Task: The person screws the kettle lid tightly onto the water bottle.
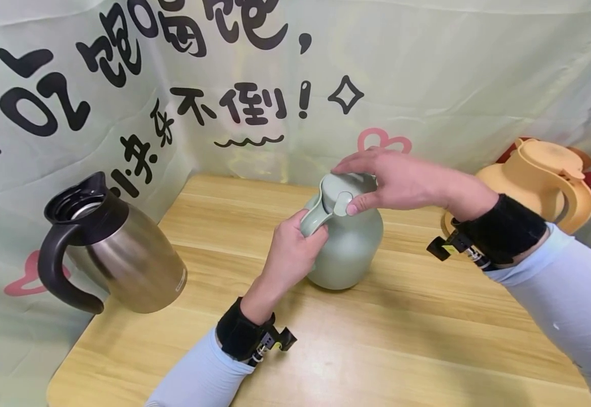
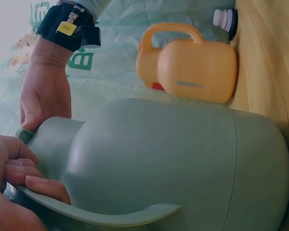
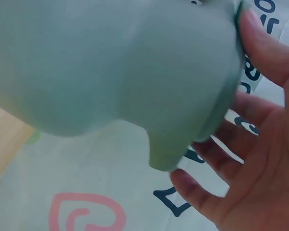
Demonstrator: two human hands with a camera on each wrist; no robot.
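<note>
Head view: left hand (image 1: 295,246) hides the middle of the handle (image 1: 318,217) on the green jug (image 1: 346,254). Right hand (image 1: 394,175) covers part of the lid (image 1: 331,185); thumb tip overlaps the button (image 1: 342,203). Orange jug (image 1: 521,172) partly behind the right wrist strap (image 1: 509,226). Steel jug (image 1: 133,257): base label (image 1: 181,280) too small to read. Wall writing (image 1: 270,40) runs off the top edge.

Left wrist view: left hand cut at left edge; small white-and-dark object (image 2: 224,20) too small to identify.

Right wrist view: green jug cropped top and left, right hand at right.
</note>
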